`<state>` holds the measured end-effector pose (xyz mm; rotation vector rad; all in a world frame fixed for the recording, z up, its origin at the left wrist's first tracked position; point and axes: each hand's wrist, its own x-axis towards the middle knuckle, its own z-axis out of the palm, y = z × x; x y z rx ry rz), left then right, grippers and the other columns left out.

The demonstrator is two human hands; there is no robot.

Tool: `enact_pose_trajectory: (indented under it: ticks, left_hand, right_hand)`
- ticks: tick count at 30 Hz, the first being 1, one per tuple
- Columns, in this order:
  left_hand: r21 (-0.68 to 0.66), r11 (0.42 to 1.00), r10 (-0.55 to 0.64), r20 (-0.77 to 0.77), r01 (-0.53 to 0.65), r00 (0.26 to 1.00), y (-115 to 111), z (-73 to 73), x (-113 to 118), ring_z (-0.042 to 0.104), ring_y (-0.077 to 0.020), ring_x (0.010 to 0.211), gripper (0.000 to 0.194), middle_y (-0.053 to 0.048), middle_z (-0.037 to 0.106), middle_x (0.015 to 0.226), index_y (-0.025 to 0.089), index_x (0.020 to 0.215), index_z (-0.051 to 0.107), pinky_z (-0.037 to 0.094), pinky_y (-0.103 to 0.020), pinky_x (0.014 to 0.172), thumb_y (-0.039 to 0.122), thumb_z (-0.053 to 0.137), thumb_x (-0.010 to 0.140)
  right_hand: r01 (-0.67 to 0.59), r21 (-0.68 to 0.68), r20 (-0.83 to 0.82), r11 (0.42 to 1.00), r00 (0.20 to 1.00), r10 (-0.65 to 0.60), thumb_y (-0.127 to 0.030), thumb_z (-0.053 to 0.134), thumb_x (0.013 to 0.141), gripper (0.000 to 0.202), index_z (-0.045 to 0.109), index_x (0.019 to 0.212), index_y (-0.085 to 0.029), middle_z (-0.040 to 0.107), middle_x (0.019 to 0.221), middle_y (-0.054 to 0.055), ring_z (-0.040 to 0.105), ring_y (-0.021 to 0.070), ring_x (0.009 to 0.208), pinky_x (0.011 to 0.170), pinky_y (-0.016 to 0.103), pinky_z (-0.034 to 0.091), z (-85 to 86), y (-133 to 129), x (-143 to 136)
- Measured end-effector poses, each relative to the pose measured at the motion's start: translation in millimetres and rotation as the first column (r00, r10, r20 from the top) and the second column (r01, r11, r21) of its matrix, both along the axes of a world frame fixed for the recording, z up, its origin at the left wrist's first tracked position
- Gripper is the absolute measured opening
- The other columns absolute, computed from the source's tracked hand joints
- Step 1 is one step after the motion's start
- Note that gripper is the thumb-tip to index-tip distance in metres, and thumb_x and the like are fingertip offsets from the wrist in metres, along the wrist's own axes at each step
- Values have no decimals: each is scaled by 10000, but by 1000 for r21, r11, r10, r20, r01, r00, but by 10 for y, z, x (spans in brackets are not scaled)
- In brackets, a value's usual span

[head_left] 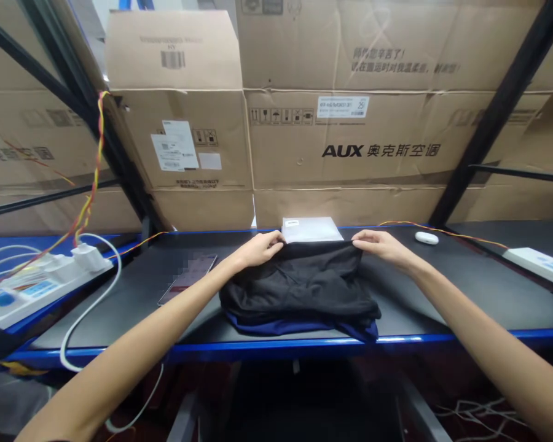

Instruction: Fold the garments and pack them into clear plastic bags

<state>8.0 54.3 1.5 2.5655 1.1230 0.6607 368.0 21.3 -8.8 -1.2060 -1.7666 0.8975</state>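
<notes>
A piece of black fabric [299, 279], perhaps a garment, is held up by its far edge between my two hands. My left hand [262, 248] pinches the edge at its left end. At the right end my right hand [381, 247] grips it between thumb and fingers. The near part of the black fabric rests over dark blue cloth [281, 326] at the front of the shelf. Just behind the raised edge lies a flat whitish package [311, 229], its near side hidden by the fabric.
A phone [188, 279] lies left on the black shelf top [133, 307]. White power strips [46, 282] with cables stand at the left, another strip [541, 264] at the right. A small white case [426, 238] sits at the back right. Cardboard [373, 166] walls the back; black posts [493, 110] flank it.
</notes>
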Motion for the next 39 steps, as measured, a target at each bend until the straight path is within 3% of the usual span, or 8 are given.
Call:
enact_pose_trajectory:
  ticks: [6, 11, 15, 21, 24, 29, 33, 39]
  left_hand:
    - [-14, 989, 145, -32, -146, 989, 133, -52, 117, 623, -157, 525, 271, -3, 699, 698, 188, 1096, 649, 496, -268, 619, 284, 481, 906]
    - [91, 974, 218, -99, -209, 971, 173, -169, 97, 698, -243, 829, 261, -86, 755, 900, 187, 1016, 735, 521, -351, 833, 253, 520, 884]
    - [100, 978, 192, -113, -181, 975, 175, -227, 60, 689, -254, 943, 313, -95, 742, 1071, 189, 1094, 733, 512, -368, 911, 272, 489, 917]
    - [239, 969, 78, -32, -68, 996, 11, -61, -56, 592, -252, 1192, 399, -117, 635, 1290, 167, 1227, 667, 434, -374, 1071, 393, 525, 930]
    - [153, 986, -46, -114, 63, 992, -144, -5, -118, 448, -259, 1370, 485, -93, 540, 1435, 222, 1297, 628, 316, -406, 1170, 522, 534, 929]
    - [-101, 994, -79, -348, 47, 934, -337, -130, -135, 164, -326, 1504, 672, -40, 265, 1612, 360, 1504, 365, 80, -593, 1196, 681, 443, 919]
    - [-121, 992, -62, -380, 16, 923, -374, -216, -124, 127, -351, 1507, 725, -38, 175, 1634, 384, 1535, 274, 69, -625, 1180, 713, 424, 906]
    - [-123, 992, -55, -382, 8, 922, -386, -213, -119, 136, -355, 1505, 746, -30, 151, 1640, 389, 1536, 270, 96, -624, 1179, 736, 417, 892]
  right_hand:
    - [133, 13, 174, 991, 976, -133, -541, 649, 747, 351, 635, 819, -198, 642, 623, 8, 584, 171, 530, 528, 310, 484, -66, 239, -134]
    - [136, 307, 445, 942, 855, -268, -444, 583, 781, 221, 610, 773, -225, 589, 594, -14, 539, 169, 558, 557, 294, 421, -201, 257, -259]
    - [113, 331, 498, 937, 822, -275, -432, 589, 791, 202, 619, 794, -232, 613, 640, -5, 560, 183, 601, 599, 300, 425, -277, 226, -240]
    - [104, 464, 468, 880, 814, -343, -455, 523, 868, 295, 675, 886, -202, 710, 940, 106, 643, 258, 875, 810, 375, 488, -182, 139, -262]
    - [7, 471, 444, 882, 862, -244, -481, 478, 921, 358, 711, 943, -211, 726, 1004, 96, 652, 269, 959, 886, 391, 489, -73, 24, -451]
    - [-291, 161, 586, 943, 797, 146, -630, 449, 931, 567, 609, 1337, -267, 590, 1403, 57, 511, 293, 1314, 1126, 439, 363, -14, -173, -848]
    - [-296, 18, 682, 955, 702, 205, -741, 429, 886, 756, 412, 1500, -299, 294, 1601, 60, 162, 350, 1494, 1203, 580, 115, -129, -238, -954]
    - [-310, 17, 712, 951, 672, 206, -754, 424, 884, 771, 299, 1535, -362, 189, 1630, 39, 75, 365, 1500, 1191, 616, 46, -246, -241, -838]
